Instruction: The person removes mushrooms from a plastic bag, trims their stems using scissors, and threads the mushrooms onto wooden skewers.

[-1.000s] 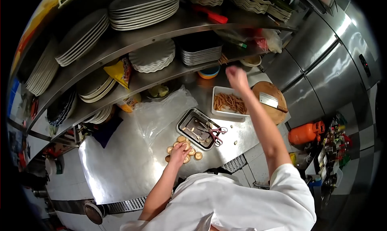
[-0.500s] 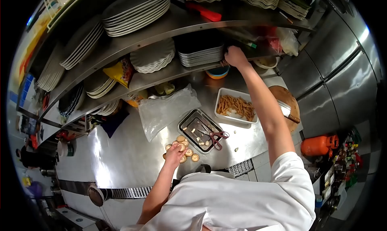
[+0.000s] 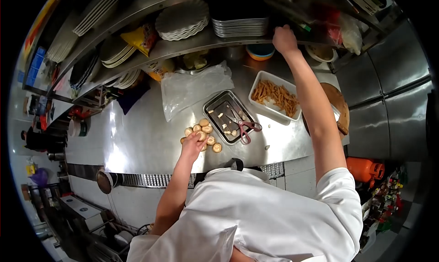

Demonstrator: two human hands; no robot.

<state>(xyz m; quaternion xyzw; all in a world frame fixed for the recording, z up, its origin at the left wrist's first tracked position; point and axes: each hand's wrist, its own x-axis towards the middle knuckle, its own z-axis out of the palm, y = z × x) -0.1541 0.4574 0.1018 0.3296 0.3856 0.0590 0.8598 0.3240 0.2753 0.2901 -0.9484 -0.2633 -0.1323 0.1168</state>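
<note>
My left hand [image 3: 194,145] is closed on a mushroom [image 3: 201,136], just above a small pile of mushrooms [image 3: 204,123] on the steel counter. Beside the pile lies a dark metal tray [image 3: 211,107] with small pale pieces in it and open scissors [image 3: 244,124] resting across its right side. My right arm stretches up to the lower shelf. There my right hand [image 3: 285,39] is curled at the shelf edge, right of a stack of metal trays [image 3: 240,27]; its fingertips and anything in them are hidden.
A white container [image 3: 274,114] of brown food strips stands under my right forearm, near a round wooden board [image 3: 342,106] with a cleaver. A clear plastic bag [image 3: 192,90] lies behind the tray. Stacked plates [image 3: 182,20] fill the shelves. An orange gas cylinder [image 3: 363,169] stands at right.
The view has tilted, so the counter and shelves sit higher in the picture. My right hand stays at the shelf, slightly farther from the metal trays; my left still holds the mushroom.
</note>
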